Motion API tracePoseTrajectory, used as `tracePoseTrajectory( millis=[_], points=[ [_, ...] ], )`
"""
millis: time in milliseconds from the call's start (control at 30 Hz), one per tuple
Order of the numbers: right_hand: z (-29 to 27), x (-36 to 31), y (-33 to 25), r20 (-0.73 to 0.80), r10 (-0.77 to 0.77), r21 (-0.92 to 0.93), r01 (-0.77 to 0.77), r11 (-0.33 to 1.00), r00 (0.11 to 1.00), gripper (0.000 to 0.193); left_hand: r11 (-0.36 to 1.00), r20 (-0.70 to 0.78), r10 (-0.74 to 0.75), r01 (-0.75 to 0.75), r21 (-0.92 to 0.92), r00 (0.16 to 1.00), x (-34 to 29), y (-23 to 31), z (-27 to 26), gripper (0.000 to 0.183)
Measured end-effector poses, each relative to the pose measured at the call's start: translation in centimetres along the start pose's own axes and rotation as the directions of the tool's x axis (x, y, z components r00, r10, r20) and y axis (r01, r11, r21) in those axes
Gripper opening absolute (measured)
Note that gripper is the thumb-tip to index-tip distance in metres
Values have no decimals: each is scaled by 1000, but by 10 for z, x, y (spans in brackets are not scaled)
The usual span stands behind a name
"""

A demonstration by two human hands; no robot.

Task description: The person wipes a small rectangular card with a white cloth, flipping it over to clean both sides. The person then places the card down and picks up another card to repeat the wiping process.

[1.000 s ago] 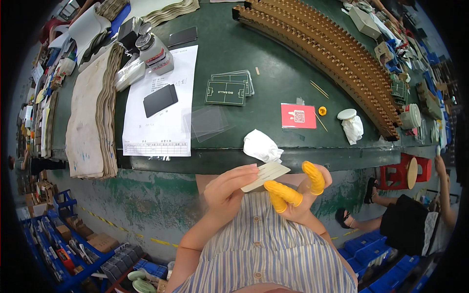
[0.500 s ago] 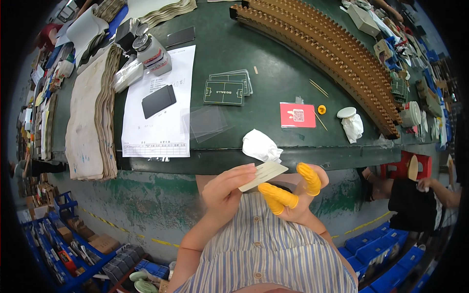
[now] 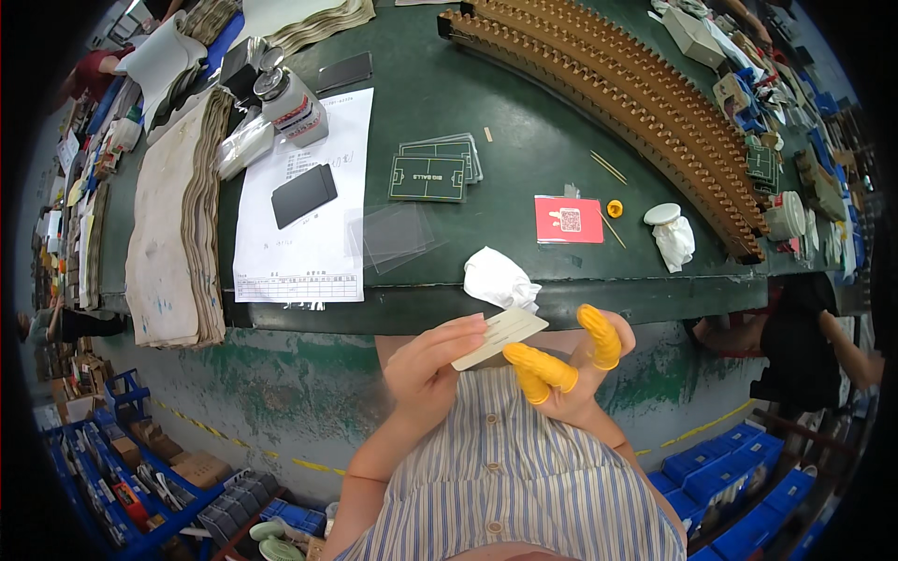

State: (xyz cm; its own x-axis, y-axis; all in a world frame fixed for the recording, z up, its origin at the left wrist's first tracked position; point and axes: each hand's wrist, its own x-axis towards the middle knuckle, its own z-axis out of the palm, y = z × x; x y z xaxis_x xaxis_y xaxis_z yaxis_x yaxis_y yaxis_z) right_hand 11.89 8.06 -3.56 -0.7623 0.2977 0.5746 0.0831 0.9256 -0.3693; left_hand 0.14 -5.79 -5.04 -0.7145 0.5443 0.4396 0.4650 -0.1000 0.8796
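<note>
Between both hands (image 3: 505, 369), card (image 3: 500, 338) angled up-right.

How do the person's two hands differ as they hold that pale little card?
The left hand is bare; the right hand wears yellow rubber finger cots on at least three fingers. The left hand's fingers lie along the pale card and grip it; the right hand's capped fingers sit at its lower right edge. Both are raised just below the green table's edge.

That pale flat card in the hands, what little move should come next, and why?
Probably a small turn of the pale flat rectangular card. The left hand pinches its near end, the right hand, wearing yellow rubber finger covers, sits just beneath, and only one face shows.
</note>
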Motion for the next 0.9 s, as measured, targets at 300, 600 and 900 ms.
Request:
tracePoseTrajectory(
  millis=[300, 600, 900],
  points=[
    [6, 2, 9, -121, 25, 45, -20, 999, 992, 35, 999, -22, -29, 28, -30, 999, -1, -2, 2, 30],
    [21, 51, 87, -45, 233, -282, -236, 930, 971, 36, 979, -55, -173, 165, -120, 983, -4, 0, 2, 31],
    [25, 53, 81, 59, 213, -246, -192, 950, 975, 32, 976, -5, -185, 184, -117, 983, -1, -2, 3, 24]
  ],
)
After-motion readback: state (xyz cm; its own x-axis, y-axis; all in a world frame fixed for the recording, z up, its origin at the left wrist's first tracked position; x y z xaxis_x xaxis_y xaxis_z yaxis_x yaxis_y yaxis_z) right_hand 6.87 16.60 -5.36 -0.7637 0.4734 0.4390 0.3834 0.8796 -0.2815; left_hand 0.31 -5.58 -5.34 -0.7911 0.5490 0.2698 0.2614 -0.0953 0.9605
